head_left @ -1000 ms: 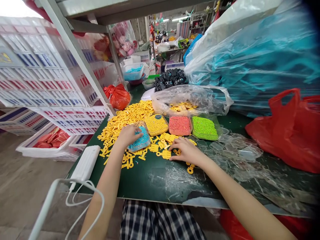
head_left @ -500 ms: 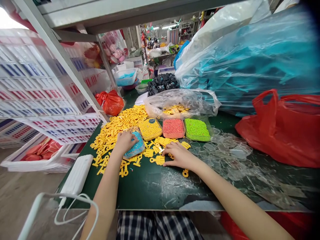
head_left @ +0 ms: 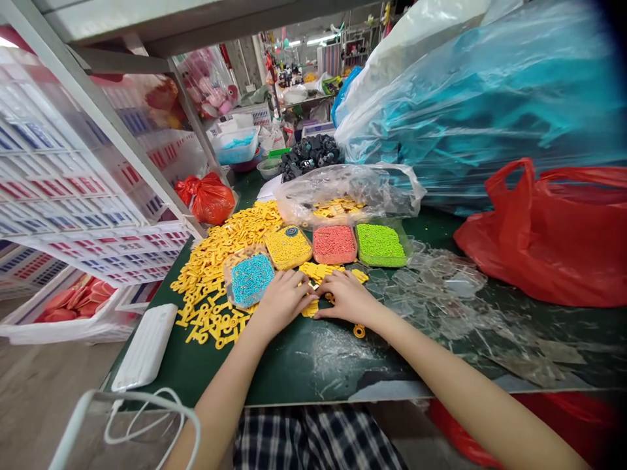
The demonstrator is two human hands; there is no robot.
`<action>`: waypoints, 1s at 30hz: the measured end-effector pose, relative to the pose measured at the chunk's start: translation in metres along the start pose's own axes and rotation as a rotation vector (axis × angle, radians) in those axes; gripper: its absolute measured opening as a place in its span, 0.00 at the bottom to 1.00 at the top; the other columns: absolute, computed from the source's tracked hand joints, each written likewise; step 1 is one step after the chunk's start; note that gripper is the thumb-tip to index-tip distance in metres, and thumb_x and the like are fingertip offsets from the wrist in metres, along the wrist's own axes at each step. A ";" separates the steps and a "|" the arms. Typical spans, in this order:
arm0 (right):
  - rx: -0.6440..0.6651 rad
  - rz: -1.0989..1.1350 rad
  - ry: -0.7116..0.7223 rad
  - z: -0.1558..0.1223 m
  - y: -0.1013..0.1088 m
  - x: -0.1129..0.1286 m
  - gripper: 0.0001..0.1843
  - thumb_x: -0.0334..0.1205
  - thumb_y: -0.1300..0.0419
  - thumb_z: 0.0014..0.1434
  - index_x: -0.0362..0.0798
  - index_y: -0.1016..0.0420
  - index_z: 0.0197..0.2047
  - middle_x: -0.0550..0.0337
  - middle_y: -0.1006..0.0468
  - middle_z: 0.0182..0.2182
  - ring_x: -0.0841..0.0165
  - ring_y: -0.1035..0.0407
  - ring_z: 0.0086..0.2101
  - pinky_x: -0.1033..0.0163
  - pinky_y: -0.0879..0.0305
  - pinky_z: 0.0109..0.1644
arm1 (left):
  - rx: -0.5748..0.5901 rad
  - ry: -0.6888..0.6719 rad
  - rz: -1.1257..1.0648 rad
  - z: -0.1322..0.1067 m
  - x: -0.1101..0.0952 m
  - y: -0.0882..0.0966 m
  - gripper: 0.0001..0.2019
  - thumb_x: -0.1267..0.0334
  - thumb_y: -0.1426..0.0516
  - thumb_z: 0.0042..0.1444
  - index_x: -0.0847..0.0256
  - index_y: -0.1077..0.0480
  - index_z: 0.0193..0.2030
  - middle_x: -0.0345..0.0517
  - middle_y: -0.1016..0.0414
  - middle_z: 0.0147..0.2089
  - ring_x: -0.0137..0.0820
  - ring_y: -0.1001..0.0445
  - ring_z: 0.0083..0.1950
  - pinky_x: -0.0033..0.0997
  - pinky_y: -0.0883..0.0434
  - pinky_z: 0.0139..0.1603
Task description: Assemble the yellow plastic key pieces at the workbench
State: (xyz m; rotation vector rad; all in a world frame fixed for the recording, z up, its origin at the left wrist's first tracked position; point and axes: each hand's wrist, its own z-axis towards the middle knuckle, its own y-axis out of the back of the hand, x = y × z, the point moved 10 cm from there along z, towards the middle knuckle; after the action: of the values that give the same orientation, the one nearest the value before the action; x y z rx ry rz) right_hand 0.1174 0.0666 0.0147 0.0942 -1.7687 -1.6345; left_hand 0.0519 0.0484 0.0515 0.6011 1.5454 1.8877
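Observation:
My left hand (head_left: 283, 300) is closed in a pinch beside the tray of blue beads (head_left: 252, 279); whatever its fingertips hold is too small or hidden to make out. Close against it, my right hand (head_left: 347, 297) has thumb and fingers bent around a flat yellow plastic piece (head_left: 309, 309), partly covered by both hands. More flat yellow pieces (head_left: 321, 271) lie just behind the fingers. Beyond stand shallow trays of yellow beads (head_left: 289, 249), red beads (head_left: 335, 245) and green beads (head_left: 380, 245). A ring-ended yellow piece (head_left: 359, 331) rests below my right wrist.
A heap of yellow pieces (head_left: 215, 261) covers the table's left side. Clear plastic bits (head_left: 455, 294) and a red bag (head_left: 553, 241) lie right. A white power bank (head_left: 145, 346) with a cable sits front left. Behind are a clear bag (head_left: 386, 189) and black parts (head_left: 313, 155).
My left hand has moved right from the blue bead tray to meet my right hand at the yellow piece. My right hand stays nearly in place. The view has shifted slightly.

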 end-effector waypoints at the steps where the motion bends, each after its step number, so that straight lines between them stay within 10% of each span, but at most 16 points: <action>1: 0.000 -0.001 -0.008 0.000 0.000 0.000 0.19 0.53 0.30 0.47 0.50 0.22 0.38 0.56 0.23 0.38 0.57 0.33 0.44 0.52 0.44 0.50 | 0.029 0.001 0.026 0.001 -0.003 -0.008 0.12 0.57 0.47 0.64 0.61 0.26 0.38 0.48 0.28 0.40 0.37 0.31 0.43 0.36 0.37 0.44; 24: -0.040 -0.049 -0.077 -0.002 -0.003 -0.003 0.18 0.54 0.30 0.47 0.50 0.22 0.35 0.56 0.22 0.37 0.55 0.34 0.45 0.49 0.46 0.50 | 0.169 0.055 -0.169 -0.002 0.009 -0.032 0.11 0.59 0.46 0.63 0.55 0.23 0.45 0.46 0.28 0.41 0.35 0.31 0.43 0.33 0.34 0.42; 30: -0.069 -0.042 -0.062 -0.003 -0.004 -0.004 0.19 0.54 0.30 0.47 0.50 0.23 0.36 0.56 0.22 0.38 0.55 0.34 0.45 0.50 0.47 0.50 | -0.202 0.203 -0.426 -0.013 0.037 0.023 0.13 0.60 0.49 0.65 0.59 0.26 0.48 0.46 0.30 0.38 0.31 0.30 0.38 0.29 0.32 0.39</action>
State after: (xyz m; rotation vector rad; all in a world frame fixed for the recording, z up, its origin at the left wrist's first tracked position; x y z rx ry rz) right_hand 0.1203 0.0650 0.0098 0.0498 -1.7649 -1.7446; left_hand 0.0128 0.0630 0.0703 -0.0147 1.4416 1.7776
